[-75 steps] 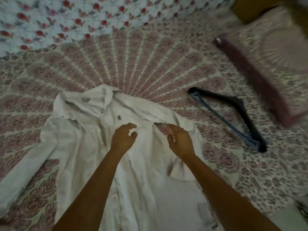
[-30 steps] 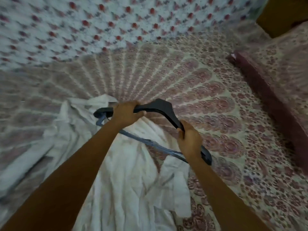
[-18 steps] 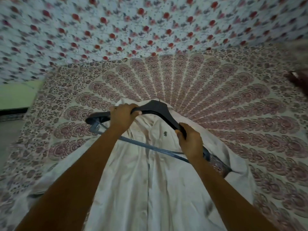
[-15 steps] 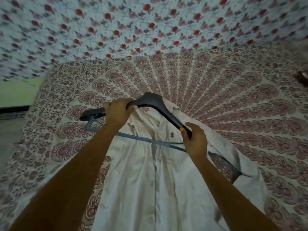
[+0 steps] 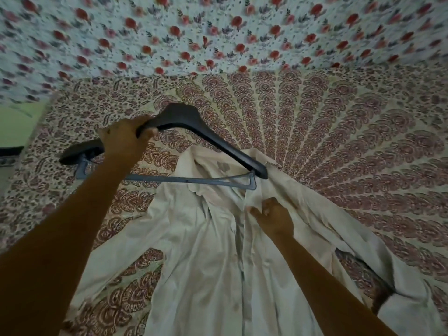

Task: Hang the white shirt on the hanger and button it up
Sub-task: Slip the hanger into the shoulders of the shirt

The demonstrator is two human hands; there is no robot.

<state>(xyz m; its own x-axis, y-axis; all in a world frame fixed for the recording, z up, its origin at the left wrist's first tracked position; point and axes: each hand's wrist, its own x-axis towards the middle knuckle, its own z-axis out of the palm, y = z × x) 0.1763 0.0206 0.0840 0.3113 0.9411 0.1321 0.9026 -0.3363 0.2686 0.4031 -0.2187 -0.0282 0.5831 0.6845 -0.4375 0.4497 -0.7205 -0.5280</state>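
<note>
The white shirt (image 5: 213, 251) lies spread on the patterned bedspread, collar toward the far side, front panels open near the top. A black hanger (image 5: 194, 122) with a grey lower bar hangs above the collar. My left hand (image 5: 126, 141) grips the hanger's left arm from above. The hanger's right tip sits at the shirt's right shoulder, just by the collar opening. My right hand (image 5: 271, 217) pinches the shirt's right front edge below the collar.
A bedspread (image 5: 339, 141) printed with maroon fan motifs covers the bed. Behind it hangs a white cloth with red flowers (image 5: 218, 32). At the left edge is a strip of green floor (image 5: 17, 127).
My right hand has let go of the hanger and now pinches the shirt's front edge. The hanger has lifted and shifted left, its right tip at the shirt's shoulder.
</note>
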